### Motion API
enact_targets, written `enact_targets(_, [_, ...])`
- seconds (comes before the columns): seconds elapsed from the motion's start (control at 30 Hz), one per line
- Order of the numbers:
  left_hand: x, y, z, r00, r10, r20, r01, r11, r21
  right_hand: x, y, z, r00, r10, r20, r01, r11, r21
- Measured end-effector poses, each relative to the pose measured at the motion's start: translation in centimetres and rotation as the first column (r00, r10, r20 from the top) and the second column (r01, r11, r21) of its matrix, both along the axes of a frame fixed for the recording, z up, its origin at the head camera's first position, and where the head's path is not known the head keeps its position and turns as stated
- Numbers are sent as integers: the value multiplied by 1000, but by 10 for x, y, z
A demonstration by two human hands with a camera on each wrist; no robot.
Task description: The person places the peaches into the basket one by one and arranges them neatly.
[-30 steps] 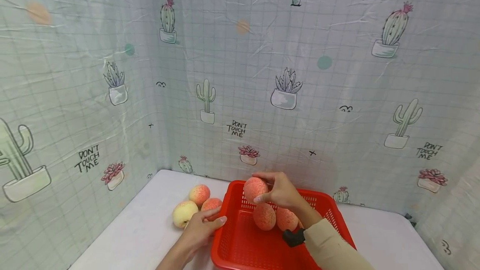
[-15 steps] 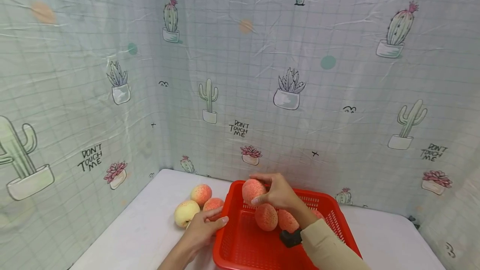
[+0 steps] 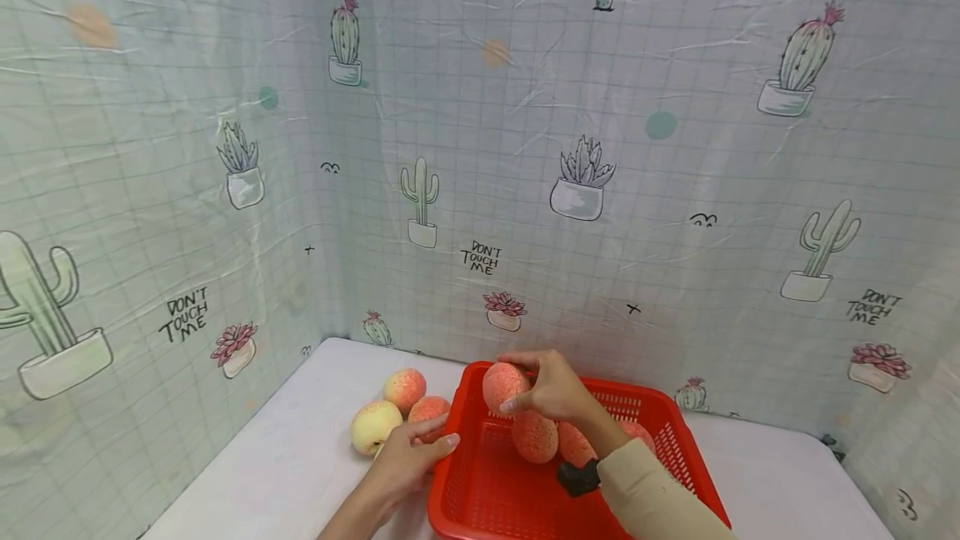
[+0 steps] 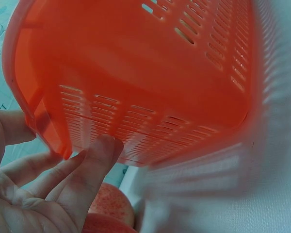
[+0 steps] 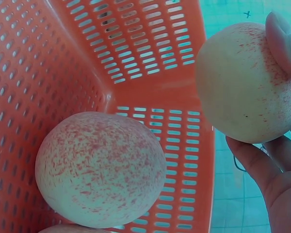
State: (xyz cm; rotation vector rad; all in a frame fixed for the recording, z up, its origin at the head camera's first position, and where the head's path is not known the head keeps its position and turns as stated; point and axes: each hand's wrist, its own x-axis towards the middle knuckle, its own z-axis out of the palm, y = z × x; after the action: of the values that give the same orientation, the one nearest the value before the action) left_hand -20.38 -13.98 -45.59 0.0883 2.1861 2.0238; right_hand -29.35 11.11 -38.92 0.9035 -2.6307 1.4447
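Observation:
My right hand (image 3: 553, 386) holds a pink-orange peach (image 3: 504, 388) over the far left part of a red plastic basket (image 3: 491, 494). In the right wrist view, the thumb and fingers pinch this peach (image 5: 242, 87), whose near side is pale. Several peaches lie in the basket, including one (image 3: 536, 438) just below the held one; my right forearm partly hides others. My left hand (image 3: 405, 461) grips the basket's left rim. In the left wrist view, its thumb is at the rim and its fingers (image 4: 99, 155) lie against the slotted outer wall.
Left of the basket, a pale yellow peach (image 3: 377, 427) and two reddish ones, a far peach (image 3: 405, 388) and a nearer peach (image 3: 430, 409), sit on the white table (image 3: 285, 457). A cactus-print curtain (image 3: 450, 148) hangs behind and at the sides.
The right hand, with the peach, has moved slightly left and down relative to the basket. The left hand keeps its grip on the rim. The head view has shifted slightly.

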Motion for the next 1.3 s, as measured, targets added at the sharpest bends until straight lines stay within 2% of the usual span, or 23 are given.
enact_targets(0.33, [-1,0,-1,1000,-2,-11,2,1000,7,-4,-5,-5,999,-15,-29,16,998,55])
enact_targets(0.77, [-2,-1,-1,1000,-10,-5,10,1000,16,-6,-8,-13,999,-34,0,34,996,83])
enact_targets(1.1, [-2,0,-2,1000,7,18,-7,1000,-14,-6,-11,-18,998,-36,-45,41,993,115])
enact_targets(1.3, [-1,0,-3,1000,-3,5,3,1000,6,-8,-14,-19,998,-22,-66,32,989,141])
